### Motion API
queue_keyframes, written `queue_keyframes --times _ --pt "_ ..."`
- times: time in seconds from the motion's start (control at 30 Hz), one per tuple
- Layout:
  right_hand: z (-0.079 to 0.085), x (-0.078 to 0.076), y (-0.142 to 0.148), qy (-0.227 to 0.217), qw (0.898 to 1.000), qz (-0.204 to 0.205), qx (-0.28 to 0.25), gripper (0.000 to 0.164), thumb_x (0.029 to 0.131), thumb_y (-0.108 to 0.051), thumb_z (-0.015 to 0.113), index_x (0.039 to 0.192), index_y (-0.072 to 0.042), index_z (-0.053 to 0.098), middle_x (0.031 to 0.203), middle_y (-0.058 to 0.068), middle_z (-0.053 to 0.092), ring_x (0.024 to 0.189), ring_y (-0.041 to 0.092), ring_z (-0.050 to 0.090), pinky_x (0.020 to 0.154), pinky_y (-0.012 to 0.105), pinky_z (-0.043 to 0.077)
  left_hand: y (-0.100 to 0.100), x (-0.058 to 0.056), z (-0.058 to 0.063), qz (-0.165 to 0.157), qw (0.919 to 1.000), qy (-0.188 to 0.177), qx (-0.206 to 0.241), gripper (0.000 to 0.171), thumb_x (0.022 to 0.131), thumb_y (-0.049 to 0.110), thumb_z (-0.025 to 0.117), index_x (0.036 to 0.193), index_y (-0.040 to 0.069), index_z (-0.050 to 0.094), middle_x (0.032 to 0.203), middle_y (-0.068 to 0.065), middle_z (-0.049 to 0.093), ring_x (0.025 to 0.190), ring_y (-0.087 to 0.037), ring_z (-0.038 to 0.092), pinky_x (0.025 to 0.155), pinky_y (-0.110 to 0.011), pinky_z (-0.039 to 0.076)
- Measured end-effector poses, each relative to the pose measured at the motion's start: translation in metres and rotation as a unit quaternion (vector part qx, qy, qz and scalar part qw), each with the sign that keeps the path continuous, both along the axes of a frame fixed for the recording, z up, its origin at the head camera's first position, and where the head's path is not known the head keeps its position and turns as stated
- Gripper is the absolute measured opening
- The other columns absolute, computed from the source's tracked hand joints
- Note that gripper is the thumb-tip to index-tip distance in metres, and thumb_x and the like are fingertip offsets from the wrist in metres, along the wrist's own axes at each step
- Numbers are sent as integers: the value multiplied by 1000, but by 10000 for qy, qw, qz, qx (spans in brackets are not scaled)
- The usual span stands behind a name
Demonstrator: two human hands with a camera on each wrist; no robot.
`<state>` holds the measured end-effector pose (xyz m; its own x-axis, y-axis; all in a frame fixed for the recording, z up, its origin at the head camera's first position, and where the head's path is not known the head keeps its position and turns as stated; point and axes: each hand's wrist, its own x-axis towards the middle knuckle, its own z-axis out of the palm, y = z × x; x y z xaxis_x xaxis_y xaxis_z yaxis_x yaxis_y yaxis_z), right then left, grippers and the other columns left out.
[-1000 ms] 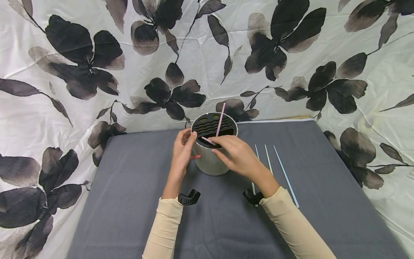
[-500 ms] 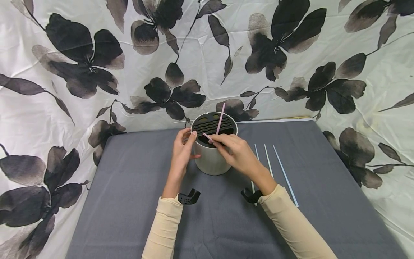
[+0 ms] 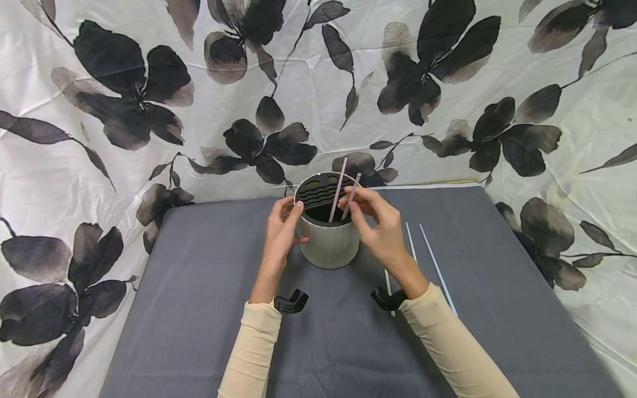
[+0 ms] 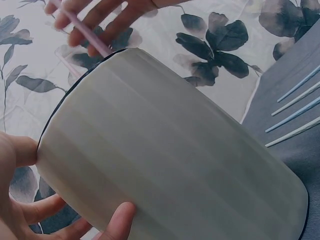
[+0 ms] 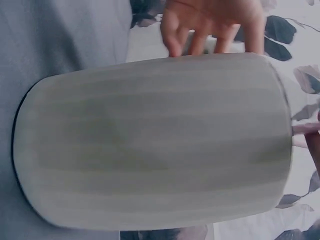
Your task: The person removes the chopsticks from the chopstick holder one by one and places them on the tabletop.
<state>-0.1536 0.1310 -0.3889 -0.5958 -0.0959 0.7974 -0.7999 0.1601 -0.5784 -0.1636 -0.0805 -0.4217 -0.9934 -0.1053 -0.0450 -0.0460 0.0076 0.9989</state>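
A pale grey round knife block [image 3: 328, 251] with a slotted black top stands at the far middle of the table. My left hand [image 3: 280, 229] holds its left side, thumb at the rim. One pink chopstick [image 3: 340, 182] leans upright in the open front compartment. Beside it, my right hand [image 3: 380, 229] pinches a second pink chopstick [image 3: 358, 179], tilted, its lower end inside that compartment. In the left wrist view a pink chopstick [image 4: 90, 36] rises past the rim near the right fingers. The block's wall hides the lower ends.
Several blue and pale green chopsticks lie on the grey cloth to the right, among them a blue chopstick [image 3: 438, 268] and a pale green chopstick [image 3: 412, 243], partly behind the right forearm. A floral curtain [image 3: 318, 83] hangs right behind the table [image 3: 209, 309].
My right hand has moved up and to the right, and the pinched pink chopstick has turned from lying low across the opening to nearly upright. The left hand stays on the block.
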Motion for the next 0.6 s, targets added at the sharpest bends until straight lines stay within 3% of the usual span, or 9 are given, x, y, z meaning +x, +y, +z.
queue_keyframes --times 0.1,0.27,0.47,0.6 --pt "3 -1 4 -261 9948 218 -965 31 97 16 59 128 14 60 102 24 73 95 18 77 85 30 67 0 1 -1 -4 10000 -4 9 48 104 42 63 145 18 54 144 -8 57 132 -25 56 63 -43 69" --pt "10 -2 13 -540 9648 306 -2556 28 102 9 57 130 13 58 104 16 73 90 24 78 82 33 68 0 3 -1 -18 10000 -10 34 49 104 42 64 146 18 54 145 -8 57 132 -25 55 63 -41 69" --pt "22 -3 23 -586 9447 252 -3216 27 103 5 58 130 11 58 103 19 71 86 28 78 81 37 69 0 4 -1 -13 10000 -13 14 50 104 44 64 146 19 54 146 -8 57 133 -25 55 67 -48 69" --pt "29 -4 31 -634 9193 476 -3855 28 103 6 58 129 13 56 100 21 69 81 31 77 77 41 69 0 4 -2 -38 10000 -22 40 51 104 44 64 146 17 54 147 -9 57 134 -26 55 71 -54 68"
